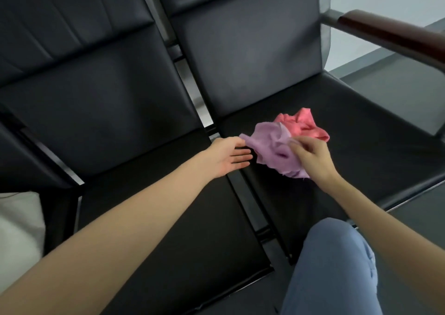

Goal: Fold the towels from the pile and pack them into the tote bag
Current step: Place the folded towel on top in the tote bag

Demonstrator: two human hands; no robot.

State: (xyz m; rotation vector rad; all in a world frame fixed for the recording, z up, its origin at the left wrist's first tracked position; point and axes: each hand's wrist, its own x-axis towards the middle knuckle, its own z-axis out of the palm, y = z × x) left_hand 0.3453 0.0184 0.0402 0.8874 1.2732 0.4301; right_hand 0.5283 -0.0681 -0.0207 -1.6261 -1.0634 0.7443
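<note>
A crumpled purple towel (269,146) lies on the right black seat (361,146), with a crumpled pink towel (304,124) just behind it. My right hand (310,157) pinches the purple towel at its right side. My left hand (228,155) reaches in from the left with straight fingers, its thumb touching the towel's left corner. A white fabric thing (19,228), perhaps the tote bag, shows at the left edge.
Black padded chairs stand in a row, the left seat (156,206) under my left arm. A dark wooden armrest (390,33) runs at the upper right. My knee in blue jeans (332,271) is at the bottom right. Grey floor lies beyond.
</note>
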